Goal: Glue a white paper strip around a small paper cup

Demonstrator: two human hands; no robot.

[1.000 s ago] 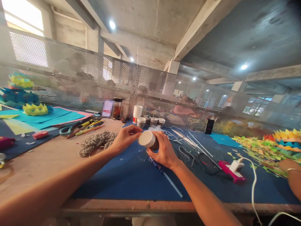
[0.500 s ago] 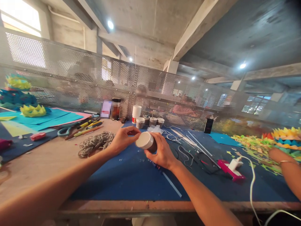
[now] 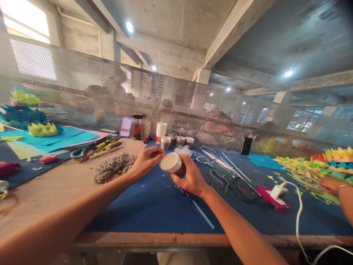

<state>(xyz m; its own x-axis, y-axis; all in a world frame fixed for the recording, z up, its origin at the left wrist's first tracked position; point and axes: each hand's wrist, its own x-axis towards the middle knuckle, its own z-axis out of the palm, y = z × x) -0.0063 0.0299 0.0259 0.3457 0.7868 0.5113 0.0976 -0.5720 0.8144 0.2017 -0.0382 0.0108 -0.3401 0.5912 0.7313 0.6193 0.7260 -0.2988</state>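
My right hand (image 3: 190, 178) is wrapped round a small dark jar with a white lid (image 3: 172, 163), held tilted above the blue mat (image 3: 154, 206). My left hand (image 3: 146, 162) is beside it, fingertips pinched together at the lid's upper left edge. I cannot make out anything in the pinch. Both forearms reach in from the bottom of the view.
A tangle of grey cord (image 3: 113, 167) lies left of my hands. Scissors and pens (image 3: 93, 149) rest on coloured paper (image 3: 55, 138). Small cups (image 3: 176, 140), white rods (image 3: 228, 165), a pink tool with a charger (image 3: 273, 195) and paper flowers (image 3: 317, 171) lie around. Another person's hand (image 3: 331, 184) is at right.
My hands and the jar have stayed almost in place. The other person's hand at right has shifted slightly up among the paper flowers.
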